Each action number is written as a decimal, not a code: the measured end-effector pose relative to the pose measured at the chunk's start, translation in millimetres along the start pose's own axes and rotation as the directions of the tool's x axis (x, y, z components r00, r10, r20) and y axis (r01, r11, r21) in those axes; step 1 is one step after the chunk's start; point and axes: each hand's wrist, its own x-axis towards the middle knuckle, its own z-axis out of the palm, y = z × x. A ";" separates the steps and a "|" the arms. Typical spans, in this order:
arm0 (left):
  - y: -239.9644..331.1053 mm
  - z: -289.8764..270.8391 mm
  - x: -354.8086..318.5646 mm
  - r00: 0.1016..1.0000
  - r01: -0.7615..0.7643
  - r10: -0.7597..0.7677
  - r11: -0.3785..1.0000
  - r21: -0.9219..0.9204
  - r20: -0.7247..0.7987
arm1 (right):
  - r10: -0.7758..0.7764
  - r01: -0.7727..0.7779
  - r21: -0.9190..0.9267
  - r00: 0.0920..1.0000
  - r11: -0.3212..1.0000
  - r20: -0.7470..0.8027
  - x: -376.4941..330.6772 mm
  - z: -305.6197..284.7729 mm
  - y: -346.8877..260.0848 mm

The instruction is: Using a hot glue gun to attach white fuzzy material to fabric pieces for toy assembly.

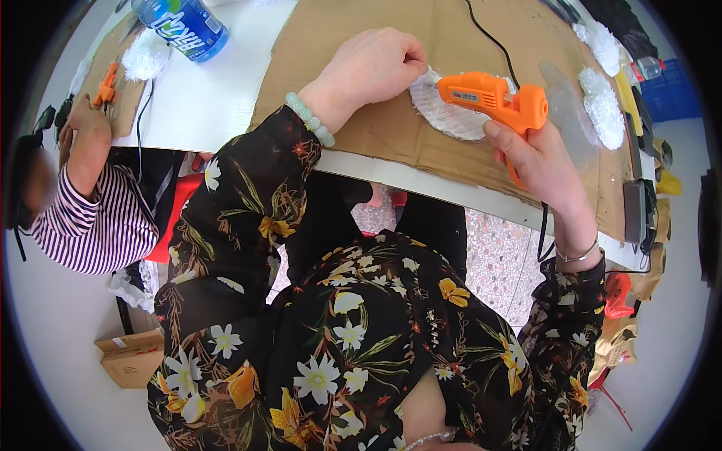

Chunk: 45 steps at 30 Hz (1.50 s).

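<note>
My right hand grips an orange hot glue gun, its nozzle pointing left over a round white fluffy disc. The disc lies on a sheet of brown cardboard covering the white table. My left hand rests on the disc's left edge, fingers pinched on its rim. A pale green bead bracelet sits on my left wrist. The gun's black cord runs away across the cardboard.
A blue bottle lies at the table's far left. Another person in a striped sleeve works at the left with a small orange tool. More white fluffy pieces lie at the right. A cardboard box sits on the floor.
</note>
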 end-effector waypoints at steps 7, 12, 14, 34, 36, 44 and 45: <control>-0.7 -2.8 2.2 0.999 -0.052 0.052 0.998 0.020 0.000 | 0.047 -0.046 -0.020 0.997 0.999 0.053 -0.6 -3.0 -1.3; -3.8 -4.3 4.4 0.998 -0.068 0.068 0.998 0.010 -0.011 | 0.102 -0.107 0.060 0.991 0.992 0.081 -10.6 -12.5 2.3; -1.8 -2.8 5.2 0.998 -0.064 0.064 0.998 -0.001 -0.012 | 0.064 -0.073 0.103 0.994 0.992 0.083 -13.5 -16.8 10.1; 34.1 17.8 40.8 0.991 0.134 -0.126 0.946 -0.294 0.049 | 0.107 -0.113 0.032 0.984 0.993 0.145 0.0 -56.9 26.5; 39.0 20.1 41.1 0.986 0.164 -0.152 0.924 -0.346 0.062 | 0.104 -0.111 0.032 0.981 0.993 0.163 -2.0 -60.4 25.1; 57.1 17.8 34.0 0.975 0.224 -0.205 0.882 -0.416 0.089 | -0.029 0.028 0.009 0.993 1.000 0.113 -7.9 -66.5 23.4; 51.2 20.5 30.5 0.986 0.168 -0.160 0.891 -0.422 0.056 | -0.040 0.038 0.018 0.992 0.999 0.122 -9.3 -68.9 23.4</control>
